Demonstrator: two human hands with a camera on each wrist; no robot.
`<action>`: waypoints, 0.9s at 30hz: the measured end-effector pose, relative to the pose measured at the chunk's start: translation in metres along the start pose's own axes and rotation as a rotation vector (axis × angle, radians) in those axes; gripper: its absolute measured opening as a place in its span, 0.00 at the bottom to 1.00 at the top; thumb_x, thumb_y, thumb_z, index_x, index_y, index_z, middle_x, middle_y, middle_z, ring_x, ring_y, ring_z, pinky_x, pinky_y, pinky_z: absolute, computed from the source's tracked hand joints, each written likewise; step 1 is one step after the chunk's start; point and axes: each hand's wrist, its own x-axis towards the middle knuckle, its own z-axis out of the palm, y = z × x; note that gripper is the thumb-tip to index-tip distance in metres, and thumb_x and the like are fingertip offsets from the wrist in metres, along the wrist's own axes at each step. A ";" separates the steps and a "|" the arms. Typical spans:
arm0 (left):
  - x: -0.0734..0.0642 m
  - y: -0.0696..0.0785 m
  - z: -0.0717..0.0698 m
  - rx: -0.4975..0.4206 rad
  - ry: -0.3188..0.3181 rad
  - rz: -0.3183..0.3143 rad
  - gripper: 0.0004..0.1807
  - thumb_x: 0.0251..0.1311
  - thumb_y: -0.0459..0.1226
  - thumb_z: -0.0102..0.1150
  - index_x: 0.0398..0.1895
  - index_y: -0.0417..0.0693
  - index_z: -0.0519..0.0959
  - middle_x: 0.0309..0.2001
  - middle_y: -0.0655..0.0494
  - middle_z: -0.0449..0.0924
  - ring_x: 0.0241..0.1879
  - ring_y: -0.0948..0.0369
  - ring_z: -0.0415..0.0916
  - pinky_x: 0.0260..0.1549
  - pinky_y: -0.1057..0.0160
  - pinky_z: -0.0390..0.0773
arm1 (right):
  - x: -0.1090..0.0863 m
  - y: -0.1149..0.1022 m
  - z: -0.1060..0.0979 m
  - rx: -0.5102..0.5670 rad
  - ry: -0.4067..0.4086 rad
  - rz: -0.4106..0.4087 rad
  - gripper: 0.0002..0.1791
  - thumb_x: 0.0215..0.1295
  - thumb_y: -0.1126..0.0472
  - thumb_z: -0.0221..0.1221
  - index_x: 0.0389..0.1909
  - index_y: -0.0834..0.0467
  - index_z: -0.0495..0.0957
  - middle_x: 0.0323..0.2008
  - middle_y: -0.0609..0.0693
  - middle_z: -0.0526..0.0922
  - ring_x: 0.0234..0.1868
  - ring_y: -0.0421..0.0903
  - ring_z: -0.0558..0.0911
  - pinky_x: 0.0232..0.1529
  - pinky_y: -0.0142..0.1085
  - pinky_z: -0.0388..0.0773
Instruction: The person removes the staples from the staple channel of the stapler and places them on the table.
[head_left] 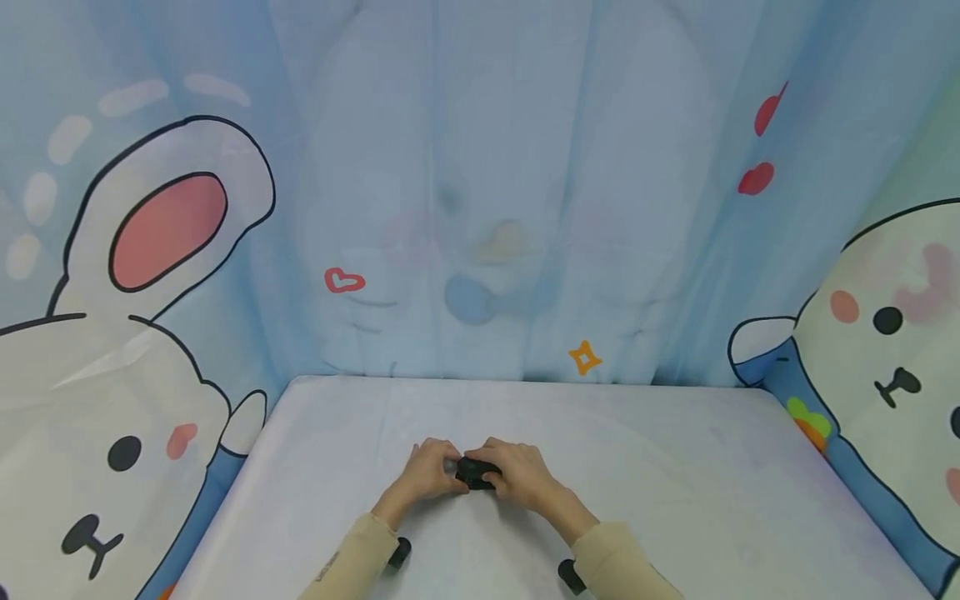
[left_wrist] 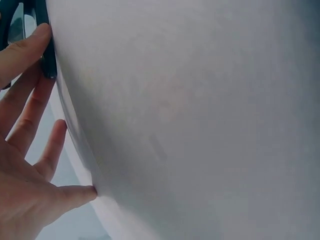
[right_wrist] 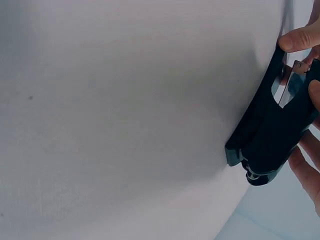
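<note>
A black stapler [head_left: 474,473] is held between both hands, low over the middle of the white table. My left hand [head_left: 426,472] pinches its left end; in the left wrist view the thumb presses on the dark casing [left_wrist: 48,57] while the lower fingers spread toward the cloth. From the other side my right hand [head_left: 520,473] grips the body, thumb in front and fingers over the top. The right wrist view shows the stapler [right_wrist: 272,130] with a gap in its side, where a shiny metal strip [right_wrist: 294,82] shows. Fingers hide part of its far end.
A white cloth covers the table [head_left: 675,467]. Behind it hangs a light blue curtain [head_left: 487,167] with cartoon animals at both sides. Dark wrist-worn devices stick out by the left sleeve [head_left: 352,554] and the right sleeve [head_left: 622,562].
</note>
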 end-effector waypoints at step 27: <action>0.002 0.006 0.002 -0.001 -0.030 -0.044 0.16 0.43 0.39 0.78 0.37 0.46 0.88 0.39 0.56 0.85 0.52 0.47 0.73 0.57 0.22 0.53 | -0.036 0.023 -0.034 0.379 0.185 0.073 0.37 0.62 0.79 0.59 0.70 0.54 0.67 0.48 0.54 0.72 0.50 0.49 0.77 0.50 0.40 0.82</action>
